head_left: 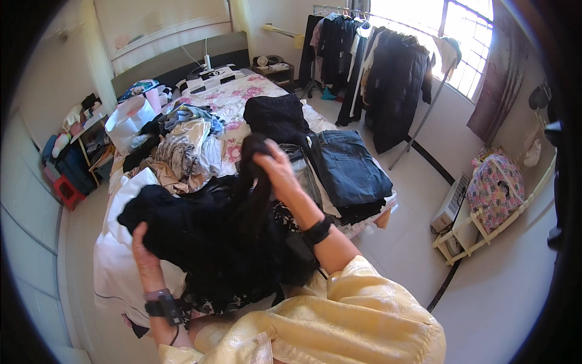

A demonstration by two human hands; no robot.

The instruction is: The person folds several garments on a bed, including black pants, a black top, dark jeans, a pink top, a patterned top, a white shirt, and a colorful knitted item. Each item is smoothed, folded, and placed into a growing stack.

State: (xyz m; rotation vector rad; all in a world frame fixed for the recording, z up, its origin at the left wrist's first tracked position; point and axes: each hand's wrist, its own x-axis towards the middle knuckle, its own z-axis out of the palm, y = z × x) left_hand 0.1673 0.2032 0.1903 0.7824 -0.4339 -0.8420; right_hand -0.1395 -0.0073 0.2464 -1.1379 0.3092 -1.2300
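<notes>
A bunched black garment (194,224) is stretched between my two hands over the near end of the bed; its folds hide what kind it is. My left hand (144,250) grips its left edge, thumb in front and fingers mostly hidden by the cloth. Higher up, my right hand (280,171) is closed around a raised, narrow part of the same garment. Just beyond that hand lies a folded black textured garment (276,119). Folded dark jeans (348,165) lie on a stack to its right.
Loose clothes are heaped (191,145) on the bed's left side, beside a white bag (130,121). A clothes rack (418,130) stands by the window. A red stool (68,192) is at far left. A flowered backpack (496,191) rests on a low rack at right.
</notes>
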